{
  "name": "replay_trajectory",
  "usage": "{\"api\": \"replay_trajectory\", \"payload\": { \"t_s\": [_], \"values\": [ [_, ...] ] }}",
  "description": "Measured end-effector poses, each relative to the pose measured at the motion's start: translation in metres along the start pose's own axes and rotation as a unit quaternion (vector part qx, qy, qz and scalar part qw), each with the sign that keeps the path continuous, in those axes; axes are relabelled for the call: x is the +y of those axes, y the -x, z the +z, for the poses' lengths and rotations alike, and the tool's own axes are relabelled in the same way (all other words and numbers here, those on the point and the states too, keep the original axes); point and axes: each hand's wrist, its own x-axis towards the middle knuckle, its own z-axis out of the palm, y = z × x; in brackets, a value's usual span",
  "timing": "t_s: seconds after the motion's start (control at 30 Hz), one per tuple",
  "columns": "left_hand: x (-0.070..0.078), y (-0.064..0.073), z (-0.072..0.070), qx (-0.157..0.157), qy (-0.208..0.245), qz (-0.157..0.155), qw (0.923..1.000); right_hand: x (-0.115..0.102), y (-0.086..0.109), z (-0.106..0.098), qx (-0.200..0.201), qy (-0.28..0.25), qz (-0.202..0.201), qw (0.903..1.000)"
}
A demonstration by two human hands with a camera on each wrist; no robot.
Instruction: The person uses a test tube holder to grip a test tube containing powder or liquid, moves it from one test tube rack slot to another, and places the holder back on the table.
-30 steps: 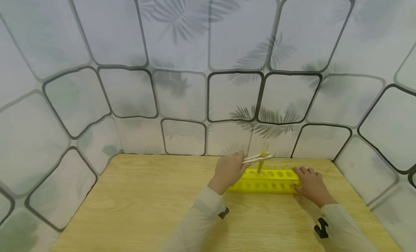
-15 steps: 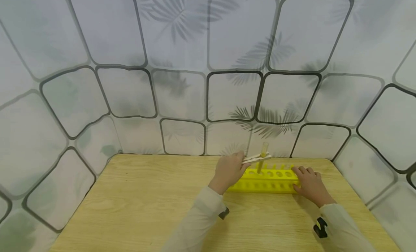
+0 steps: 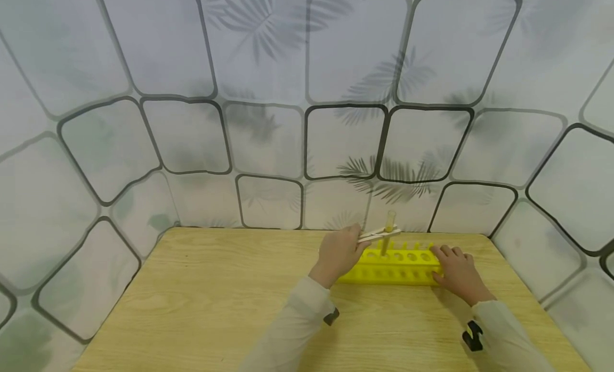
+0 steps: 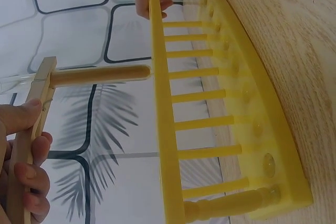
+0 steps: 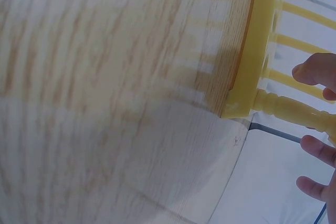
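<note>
My left hand (image 3: pixel 337 253) grips a wooden test tube holder (image 3: pixel 365 237) with the fingers wrapped around its handle. Clamped in the far end of the holder is a glass test tube (image 4: pixel 105 74) with brownish-yellow liquid in its lower part. In the head view the tube leans a little over the yellow test tube rack (image 3: pixel 388 276). Its rounded bottom lies right at the rack's top plate (image 4: pixel 164 108) in the left wrist view. At the rack's right end, my right hand (image 3: pixel 461 271) holds on, fingers over the top and thumb at the front, around the end post (image 5: pixel 289 107).
The rack stands on a light wood-grain table (image 3: pixel 230 297), toward its back right. Patterned white curtain-like walls (image 3: pixel 268 137) rise behind and along both sides. Black straps (image 3: pixel 474 337) sit on the sleeved wrists.
</note>
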Motion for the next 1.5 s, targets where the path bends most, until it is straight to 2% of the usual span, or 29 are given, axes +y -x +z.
{"api": "replay_trajectory", "payload": {
  "t_s": [0.77,1.13,1.5],
  "values": [
    [0.005,0.000,0.002,-0.017,0.000,-0.006,0.9998,0.000,0.001,0.001,-0.002,-0.003,0.006,1.0000],
    [0.005,-0.001,0.007,-0.008,-0.002,0.002,1.0000,-0.001,-0.001,-0.003,-0.009,-0.006,0.008,0.9999],
    [0.005,0.002,0.011,-0.011,0.010,-0.004,0.9999,0.000,-0.001,-0.001,-0.006,-0.002,0.009,0.9999]
  ]
}}
